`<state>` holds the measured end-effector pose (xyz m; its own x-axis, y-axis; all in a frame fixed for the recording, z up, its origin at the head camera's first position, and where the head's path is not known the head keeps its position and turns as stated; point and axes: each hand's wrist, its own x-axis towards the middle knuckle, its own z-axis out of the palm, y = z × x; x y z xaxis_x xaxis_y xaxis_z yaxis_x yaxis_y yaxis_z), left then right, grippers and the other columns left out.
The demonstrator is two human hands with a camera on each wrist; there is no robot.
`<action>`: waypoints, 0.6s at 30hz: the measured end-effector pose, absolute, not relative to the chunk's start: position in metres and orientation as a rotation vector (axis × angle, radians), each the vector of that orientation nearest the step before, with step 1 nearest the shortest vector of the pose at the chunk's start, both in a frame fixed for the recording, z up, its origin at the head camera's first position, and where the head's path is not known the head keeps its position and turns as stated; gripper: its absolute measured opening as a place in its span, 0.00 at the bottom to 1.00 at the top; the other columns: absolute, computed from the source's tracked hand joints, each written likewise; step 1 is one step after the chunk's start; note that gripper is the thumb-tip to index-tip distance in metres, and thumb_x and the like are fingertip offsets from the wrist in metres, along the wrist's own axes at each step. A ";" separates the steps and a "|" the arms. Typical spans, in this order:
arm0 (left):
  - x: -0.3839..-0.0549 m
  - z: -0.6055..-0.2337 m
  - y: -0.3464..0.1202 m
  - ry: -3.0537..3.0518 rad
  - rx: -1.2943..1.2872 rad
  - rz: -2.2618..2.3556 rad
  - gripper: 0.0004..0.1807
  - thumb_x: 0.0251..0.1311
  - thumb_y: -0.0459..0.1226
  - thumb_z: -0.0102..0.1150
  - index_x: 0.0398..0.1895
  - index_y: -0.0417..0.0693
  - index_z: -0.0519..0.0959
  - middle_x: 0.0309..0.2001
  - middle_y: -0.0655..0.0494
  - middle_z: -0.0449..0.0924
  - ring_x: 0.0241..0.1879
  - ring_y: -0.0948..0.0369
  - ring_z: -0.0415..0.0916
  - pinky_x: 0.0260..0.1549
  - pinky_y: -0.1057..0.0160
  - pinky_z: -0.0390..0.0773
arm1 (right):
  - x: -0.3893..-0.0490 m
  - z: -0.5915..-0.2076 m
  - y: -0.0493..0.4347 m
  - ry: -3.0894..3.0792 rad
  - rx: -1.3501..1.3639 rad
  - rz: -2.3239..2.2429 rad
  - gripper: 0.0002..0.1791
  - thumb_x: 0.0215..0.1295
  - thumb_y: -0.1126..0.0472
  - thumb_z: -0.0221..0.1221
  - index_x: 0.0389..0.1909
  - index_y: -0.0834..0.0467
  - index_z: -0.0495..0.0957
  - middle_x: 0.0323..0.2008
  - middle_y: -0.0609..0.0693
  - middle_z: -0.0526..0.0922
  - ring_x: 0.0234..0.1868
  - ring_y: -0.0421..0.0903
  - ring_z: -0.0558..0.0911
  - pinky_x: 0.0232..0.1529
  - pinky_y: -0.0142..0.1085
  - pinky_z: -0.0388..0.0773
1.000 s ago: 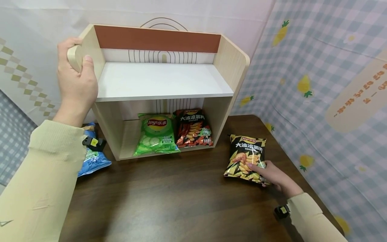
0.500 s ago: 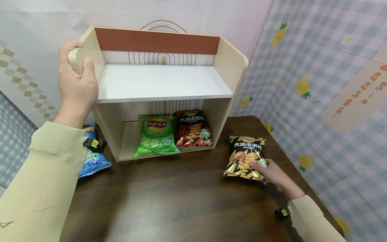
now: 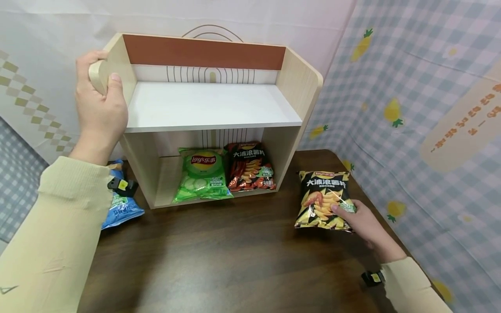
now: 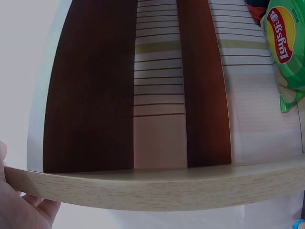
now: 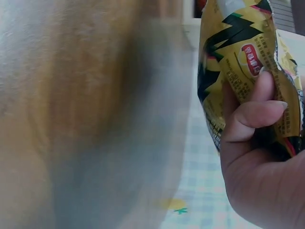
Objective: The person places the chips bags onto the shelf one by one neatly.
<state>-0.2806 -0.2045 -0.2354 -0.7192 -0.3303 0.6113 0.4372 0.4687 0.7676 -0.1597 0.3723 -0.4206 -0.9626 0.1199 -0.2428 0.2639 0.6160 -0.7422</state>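
My left hand [image 3: 99, 98] grips the upper left side panel of a small two-tier wooden shelf [image 3: 213, 104], thumb on the inner face. The left wrist view shows part of that hand [image 4: 24, 207] at the panel's edge. On the right, my right hand [image 3: 365, 221] pinches a black and gold chip bag [image 3: 322, 200] by its lower right side. In the right wrist view its fingers curl against the back of the bag [image 5: 243, 62]. A green Lay's chip bag [image 3: 203, 174] and a red and black chip bag [image 3: 250, 167] lean inside the lower tier.
A blue chip bag [image 3: 121, 208], partly hidden by my left sleeve, lies on the table left of the shelf. The dark wooden table [image 3: 219, 256] spreads in front. Checked cloth [image 3: 422, 143] hangs along the right side.
My right hand has raised the black and gold chip bag slightly off the table and shifted it a little to the right. The left hand and shelf stay put.
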 end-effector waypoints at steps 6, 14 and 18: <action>-0.280 -0.235 -0.204 -1.980 -0.088 -1.323 0.20 0.69 0.39 0.43 0.61 0.71 0.66 0.58 0.57 0.69 0.55 0.62 0.69 0.48 0.64 0.70 | -0.148 -0.397 0.368 2.662 0.245 -1.405 0.44 0.66 0.38 0.55 0.69 0.66 0.53 0.57 0.65 0.71 0.47 0.53 0.78 0.42 0.41 0.78; -0.279 -0.234 -0.205 -1.986 -0.075 -1.335 0.20 0.69 0.39 0.43 0.61 0.72 0.66 0.59 0.57 0.69 0.55 0.62 0.69 0.49 0.64 0.70 | -0.133 -0.363 0.362 2.525 0.024 -1.717 0.32 0.73 0.55 0.53 0.70 0.63 0.53 0.53 0.63 0.78 0.47 0.55 0.81 0.43 0.47 0.80; -0.279 -0.234 -0.205 -1.980 -0.078 -1.350 0.20 0.69 0.39 0.43 0.61 0.72 0.66 0.58 0.57 0.69 0.55 0.62 0.68 0.49 0.65 0.70 | -0.127 -0.352 0.362 2.375 -0.082 -1.970 0.21 0.73 0.63 0.51 0.63 0.56 0.61 0.41 0.51 0.84 0.37 0.47 0.85 0.35 0.41 0.82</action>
<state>-0.2793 -0.2050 -0.2340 -0.7343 -0.3346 0.5907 0.4276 0.4479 0.7852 -0.1265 0.3621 -0.3519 -0.9971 -0.0756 -0.0078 -0.0063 0.1845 -0.9828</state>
